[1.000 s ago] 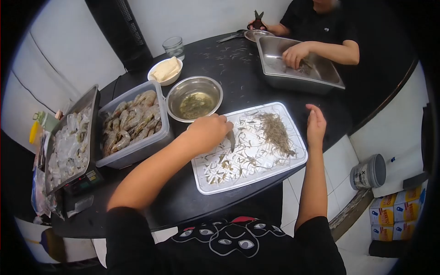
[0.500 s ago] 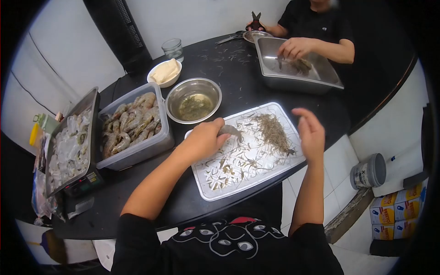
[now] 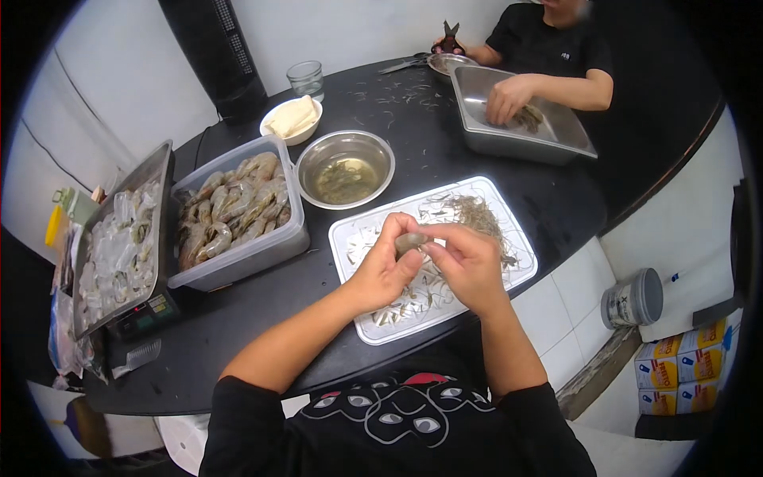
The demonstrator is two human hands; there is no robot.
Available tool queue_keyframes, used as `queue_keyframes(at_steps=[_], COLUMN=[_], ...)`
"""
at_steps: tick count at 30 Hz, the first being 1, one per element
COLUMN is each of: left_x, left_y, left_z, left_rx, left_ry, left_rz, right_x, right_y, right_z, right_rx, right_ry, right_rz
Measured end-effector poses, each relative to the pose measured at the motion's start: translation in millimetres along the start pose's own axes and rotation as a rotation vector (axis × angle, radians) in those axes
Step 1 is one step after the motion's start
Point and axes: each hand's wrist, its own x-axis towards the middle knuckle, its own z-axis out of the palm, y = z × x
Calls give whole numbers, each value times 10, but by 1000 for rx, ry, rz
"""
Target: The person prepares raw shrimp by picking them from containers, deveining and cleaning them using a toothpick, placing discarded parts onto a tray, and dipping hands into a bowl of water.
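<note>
Over the white tray (image 3: 338, 242), my left hand (image 3: 377, 275) is closed around a grey raw shrimp (image 3: 408, 242). My right hand (image 3: 474, 272) meets it from the other side, thumb and forefinger pinched at the shrimp's right end; my fingers hide part of its body. Below, the tray holds a heap of thin shrimp feelers and legs (image 3: 482, 213) and scattered scraps. A metal bowl (image 3: 387, 159) with cloudy liquid and bits in it stands just behind the tray. Left of that, a clear plastic tub (image 3: 296, 230) is full of whole raw shrimp (image 3: 230, 208).
Far left, a metal tray of ice (image 3: 121, 230) rests on a scale (image 3: 147, 312). Behind are a white bowl with a folded cloth (image 3: 292, 117) and a glass (image 3: 306, 79). Across the table a co-worker (image 3: 548, 48) holds scissors (image 3: 451, 38), one hand inside a steel pan (image 3: 528, 147).
My right hand has come left from beyond the tray's right edge to the shrimp. My left hand has shifted right and lifted the shrimp, turning it.
</note>
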Motion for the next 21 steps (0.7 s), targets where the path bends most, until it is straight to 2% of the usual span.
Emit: queue_keyframes(at_steps=[1,5,7,10,11,14,16,19,21], left_x=[-3,-21,-10,0,3,-2,-17,-10,-9], left_y=[-17,32,-8,52,17,-78,-68,-49,-34], left_z=[5,2,18,50,30,-35,-48,-40,-36], left_rx=[-15,-192,-360,-420,-386,-270,-176,62,91], left_ry=[12,75,80,179,203,271,313,324,346], left_rz=[63,-177,-215,-274,-266,-235,-204,14,92], right_x=[3,14,16,17,16,-11,-38,-82,-87], right_y=[11,55,78,50,21,-111,-96,-137,-204], right_z=[20,100,108,130,138,131,149,89,61], right_rx=[7,-56,-266,-465,-513,-488,-447,-507,-526], right_ry=[6,29,28,21,17,-41,13,-2,-7], right_rz=[-17,-133,-243,-347,-372,-275,-296,-343,-374])
